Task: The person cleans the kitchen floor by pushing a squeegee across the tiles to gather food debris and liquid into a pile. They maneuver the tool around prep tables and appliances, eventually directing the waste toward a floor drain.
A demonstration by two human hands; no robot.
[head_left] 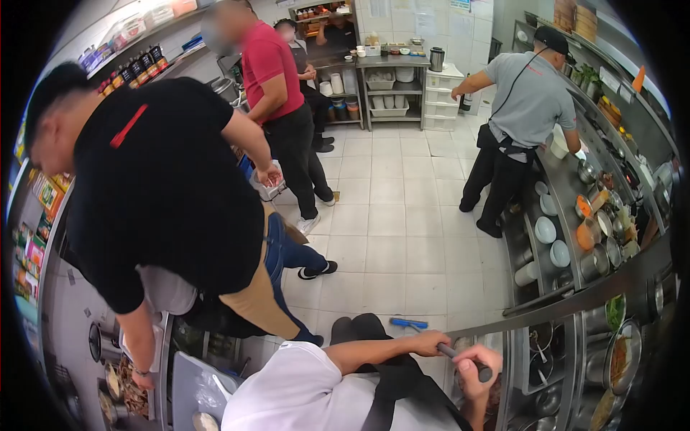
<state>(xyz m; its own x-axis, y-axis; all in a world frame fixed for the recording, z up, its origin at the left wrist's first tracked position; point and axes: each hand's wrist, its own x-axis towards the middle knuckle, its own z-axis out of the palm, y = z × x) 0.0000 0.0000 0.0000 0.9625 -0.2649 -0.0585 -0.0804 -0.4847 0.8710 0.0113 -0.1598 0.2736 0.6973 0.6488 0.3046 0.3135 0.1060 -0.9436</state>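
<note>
Both my hands are wrapped round the grey handle of a blue-headed broom. My left hand grips it lower down, with the forearm reaching across in front of my body. Close to the handle's rounded top end, my right hand is closed on it, thumb along the side. The blue broom head rests on the tiled floor just ahead of my feet. Whether it has bristles or a rubber edge is too small to tell. Part of the shaft is hidden behind my left hand and arm.
A person in black bends close on my left. Someone in a red shirt stands beyond. At right, a person in grey works at a steel counter with bowls. Pale tiles run between; a grey tray is at lower left.
</note>
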